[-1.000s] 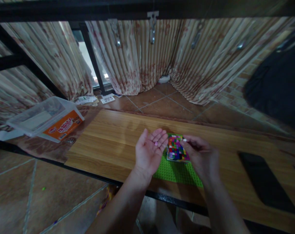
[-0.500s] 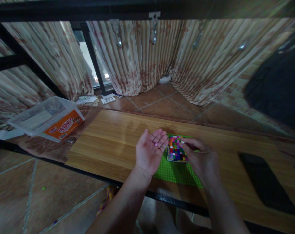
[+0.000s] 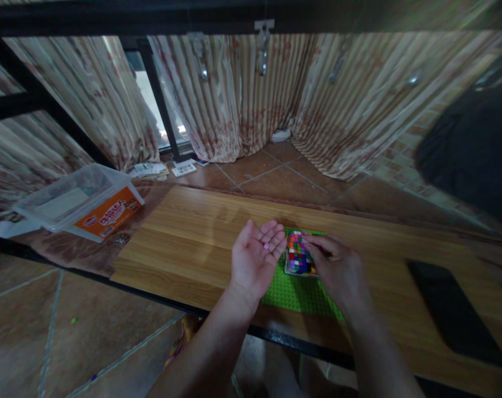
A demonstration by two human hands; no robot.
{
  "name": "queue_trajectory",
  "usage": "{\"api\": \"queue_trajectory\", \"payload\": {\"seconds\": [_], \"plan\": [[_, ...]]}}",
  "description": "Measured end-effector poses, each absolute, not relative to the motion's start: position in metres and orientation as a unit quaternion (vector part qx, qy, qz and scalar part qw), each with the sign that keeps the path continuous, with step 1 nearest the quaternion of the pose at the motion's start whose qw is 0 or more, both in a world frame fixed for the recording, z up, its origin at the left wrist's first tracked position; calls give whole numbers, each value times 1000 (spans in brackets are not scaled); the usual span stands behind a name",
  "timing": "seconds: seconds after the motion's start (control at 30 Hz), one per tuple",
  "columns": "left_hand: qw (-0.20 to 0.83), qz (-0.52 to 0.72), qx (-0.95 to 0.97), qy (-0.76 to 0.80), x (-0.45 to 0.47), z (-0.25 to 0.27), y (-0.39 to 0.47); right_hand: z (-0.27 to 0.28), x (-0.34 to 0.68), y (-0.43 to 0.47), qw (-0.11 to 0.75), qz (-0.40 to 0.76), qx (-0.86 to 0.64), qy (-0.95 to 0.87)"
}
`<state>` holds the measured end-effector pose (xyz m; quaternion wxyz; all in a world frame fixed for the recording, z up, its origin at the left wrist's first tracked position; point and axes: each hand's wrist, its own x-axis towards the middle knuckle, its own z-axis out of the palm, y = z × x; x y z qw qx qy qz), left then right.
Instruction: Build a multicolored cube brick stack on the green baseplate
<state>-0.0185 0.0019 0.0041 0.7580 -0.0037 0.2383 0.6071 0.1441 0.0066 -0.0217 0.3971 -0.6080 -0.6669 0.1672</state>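
My left hand is held palm up just left of the green studded baseplate, its fingers stretched out. On those fingers lies a tiny pink brick, perhaps more than one. A block of many small coloured bricks, in red, orange, white, purple and green, sits on the baseplate. Over its right side my right hand bends down, thumb and forefinger pinched together at the top bricks. Whatever is between those fingertips is too small or hidden to make out. The right hand covers part of the block and baseplate.
The wooden tabletop carries a black flat slab like a phone or tablet on the right. A clear plastic bin with an orange label stands at the left. Striped curtains hang behind, and a dark shape fills the upper right.
My right hand has shifted slightly left and its fingertips are closer to the coloured bricks. The left hand with the pink brick has stayed almost still.
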Motion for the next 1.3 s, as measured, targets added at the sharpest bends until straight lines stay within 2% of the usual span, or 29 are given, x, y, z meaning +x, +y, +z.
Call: {"api": "queue_trajectory", "payload": {"seconds": [0.43, 0.87, 1.3], "plan": [[759, 608, 0, 232, -19, 3, 2, -23, 146, 8, 380, 114, -612, -684], [761, 604, 5, 236, -19, 3, 2, -27, 146, 9, 386, 149, -664, -622], [761, 601, 3, 243, -18, 1, 3, -27, 140, 11, 437, 182, -667, -575]]}}
